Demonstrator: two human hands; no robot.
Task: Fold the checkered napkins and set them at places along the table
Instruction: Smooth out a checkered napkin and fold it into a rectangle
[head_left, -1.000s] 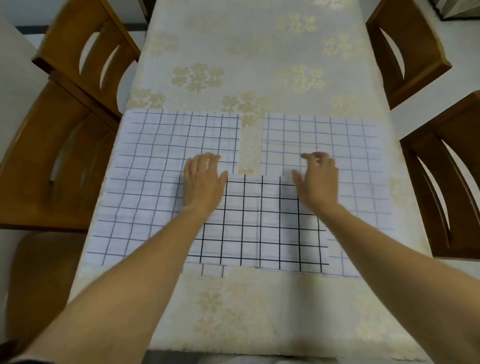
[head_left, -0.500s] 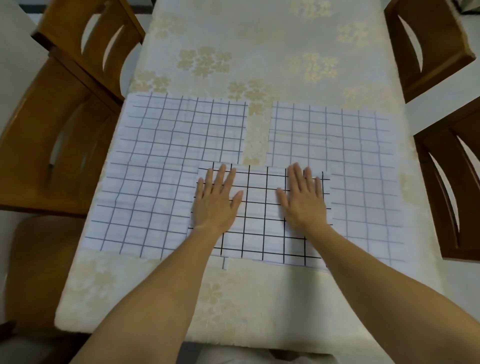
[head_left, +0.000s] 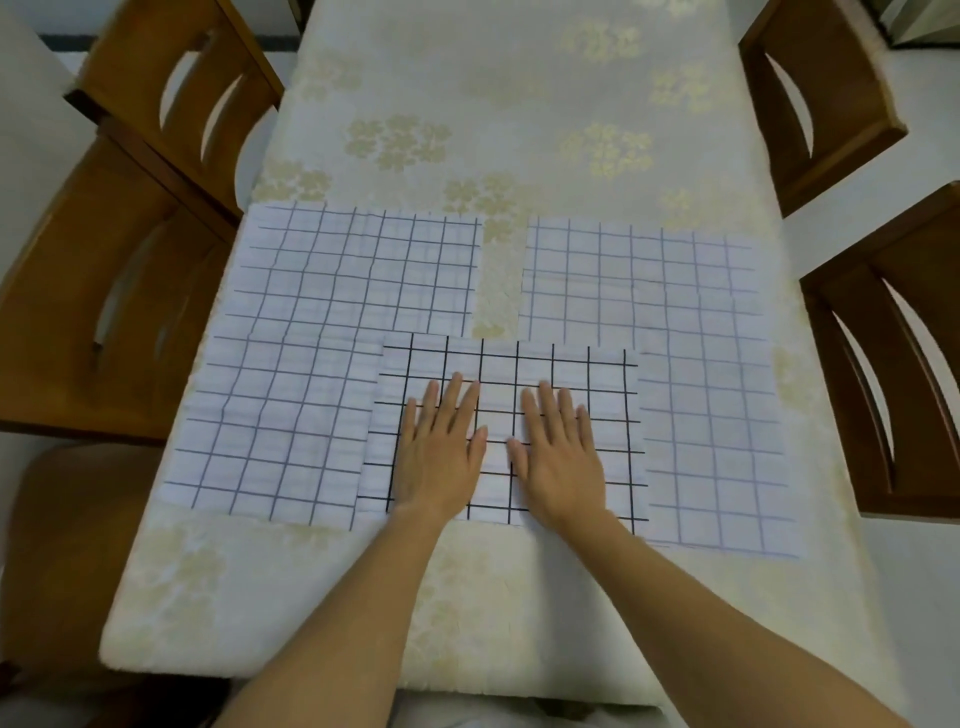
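At the far left we see two wooden chairs, the far-left chair (head_left: 176, 93) and the near-left chair (head_left: 104, 312). Both are warm brown, with curved slots cut through their backs, and both are drawn up to the table's long side.

The tablecloth (head_left: 467, 104) is cream with a soft, slightly fuzzy nap, scattered with pale gold flower clusters, and it rounds over the near end of the table.

On its left half lies the left napkin (head_left: 291, 395), a thin white sheet ruled in faint grey-violet lines. The grid wavers a little, and a crease runs across the middle. A narrow strip of cloth shows between its far half and its neighbour.

In the centre we find the folded napkin (head_left: 498, 364) — a smaller, crisp rectangle whose grid is bold black. It lies near the table's near end and overlaps the inner near corners of both pale napkins.

The left hand (head_left: 441, 457) lies palm down on it, fingers straight and a little fanned. Just beside it the right hand (head_left: 561, 457) lies the same way. The thumbs point toward each other with a small gap between them. Neither hand pinches anything — both rest flat on the fabric.

The right napkin (head_left: 701, 364) is spread flat on the right half, white with the same faint lines, and its outer edge reaches almost to the table's side.

Past it stand the far-right chair (head_left: 821, 104) and the near-right chair (head_left: 893, 364), darker brown with the same slotted backs.
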